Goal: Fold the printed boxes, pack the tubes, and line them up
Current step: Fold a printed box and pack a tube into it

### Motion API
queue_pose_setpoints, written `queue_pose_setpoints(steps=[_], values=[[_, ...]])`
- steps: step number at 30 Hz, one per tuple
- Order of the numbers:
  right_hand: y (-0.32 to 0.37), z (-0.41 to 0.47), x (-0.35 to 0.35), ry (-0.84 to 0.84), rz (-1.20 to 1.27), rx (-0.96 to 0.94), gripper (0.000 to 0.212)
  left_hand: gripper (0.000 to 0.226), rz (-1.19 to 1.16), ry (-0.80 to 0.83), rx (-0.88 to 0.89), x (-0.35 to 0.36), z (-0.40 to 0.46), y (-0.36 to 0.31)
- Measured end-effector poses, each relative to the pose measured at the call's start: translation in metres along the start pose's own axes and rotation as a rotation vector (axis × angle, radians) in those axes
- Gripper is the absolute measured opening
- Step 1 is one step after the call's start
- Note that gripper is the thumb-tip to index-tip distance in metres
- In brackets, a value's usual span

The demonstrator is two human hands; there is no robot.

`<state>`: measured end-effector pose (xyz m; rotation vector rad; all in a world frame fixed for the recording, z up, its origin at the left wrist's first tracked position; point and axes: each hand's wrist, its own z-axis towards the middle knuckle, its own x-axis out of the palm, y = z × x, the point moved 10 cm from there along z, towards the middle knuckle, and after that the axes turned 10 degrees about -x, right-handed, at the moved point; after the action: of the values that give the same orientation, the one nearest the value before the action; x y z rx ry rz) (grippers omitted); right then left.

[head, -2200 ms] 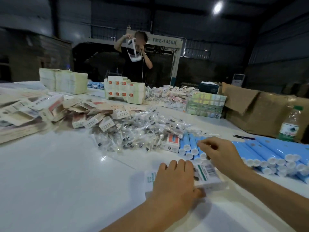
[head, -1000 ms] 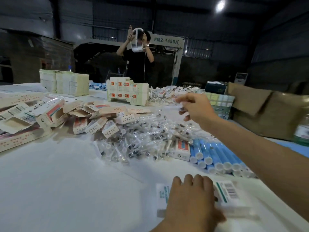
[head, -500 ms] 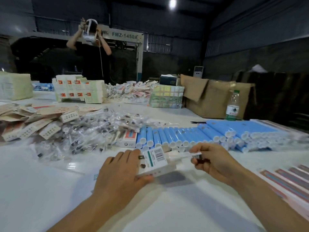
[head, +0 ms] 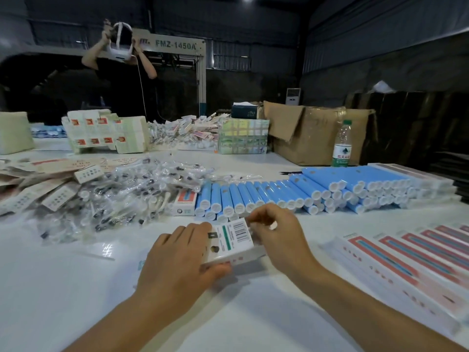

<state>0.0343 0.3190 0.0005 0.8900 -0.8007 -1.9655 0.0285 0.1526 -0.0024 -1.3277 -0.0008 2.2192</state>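
On the wide white surface (head: 63,288), the largest thing far right is an open brown cardboard carton (head: 317,134) whose contents are hidden. Nearer, a long bank of blue plastic tubes with white caps (head: 304,191) lies stacked on its side across the middle, and at the near right a row of packed white printed boxes with red stripes (head: 406,260) sits side by side. Left of the tubes spreads a heap of small parts in clear plastic bags (head: 127,194), with flat unfolded box blanks (head: 38,184) beyond at the far left.

In the near centre, the white printed box with a barcode (head: 232,241) is lifted slightly off the surface. The left hand (head: 177,265) curls round its left end, while the right hand (head: 276,235) pinches something at its right end, probably the flap. The thin card looks light and easily creased, so it is best held by its edges and corners; the tubes seem smooth and apt to roll.
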Motion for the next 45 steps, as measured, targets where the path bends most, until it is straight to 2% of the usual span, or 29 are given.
queue_pose_setpoints(steps=[1, 3, 8, 12, 14, 17, 25, 29, 33, 36, 38, 43, 45], values=[[0.003, -0.003, 0.002, -0.003, -0.100, -0.043, 0.027, 0.072, -0.009, 0.008, -0.015, 0.002, 0.000, 0.003], [0.001, -0.005, -0.001, -0.031, -0.178, -0.063, 0.028, 0.073, -0.031, -0.004, -0.027, 0.002, 0.001, 0.008], [0.002, -0.008, -0.027, -0.182, -0.051, -0.083, 0.013, 0.077, -0.001, -0.049, -0.078, 0.000, 0.003, 0.017], [0.025, -0.017, -0.017, -0.121, -0.110, -0.232, 0.027, 0.076, -0.008, -0.080, -0.118, -0.002, 0.007, 0.026], [0.030, -0.020, -0.009, -0.102, -0.162, -0.275, 0.026, 0.074, 0.002, -0.090, -0.121, -0.001, 0.009, 0.027], [0.022, -0.020, 0.000, -0.070, -0.176, -0.234, 0.015, 0.070, 0.044, -0.088, -0.134, 0.003, 0.013, 0.031], [0.005, -0.022, 0.018, -0.047, -0.115, -0.134, 0.022, 0.069, 0.135, -0.173, -0.105, 0.002, 0.011, 0.023], [-0.007, -0.026, 0.023, -0.049, 0.039, -0.007, 0.023, 0.072, 0.188, -0.154, -0.079, 0.003, 0.006, 0.014], [-0.013, -0.024, 0.021, -0.058, 0.075, 0.047, 0.032, 0.071, 0.235, -0.130, -0.055, 0.000, 0.004, 0.005], [-0.020, -0.023, 0.023, -0.042, 0.097, 0.107, 0.055, 0.070, 0.267, -0.185, 0.016, -0.003, -0.001, -0.005], [-0.024, -0.023, 0.026, -0.016, 0.084, 0.133, 0.060, 0.070, 0.286, -0.208, 0.052, -0.005, -0.003, -0.011], [-0.021, -0.025, 0.024, -0.049, 0.121, 0.144, 0.015, 0.069, 0.281, -0.196, 0.047, -0.005, -0.005, -0.014], [-0.020, -0.026, 0.026, -0.033, 0.118, 0.135, 0.012, 0.068, 0.304, -0.182, 0.046, -0.004, -0.006, -0.014]])
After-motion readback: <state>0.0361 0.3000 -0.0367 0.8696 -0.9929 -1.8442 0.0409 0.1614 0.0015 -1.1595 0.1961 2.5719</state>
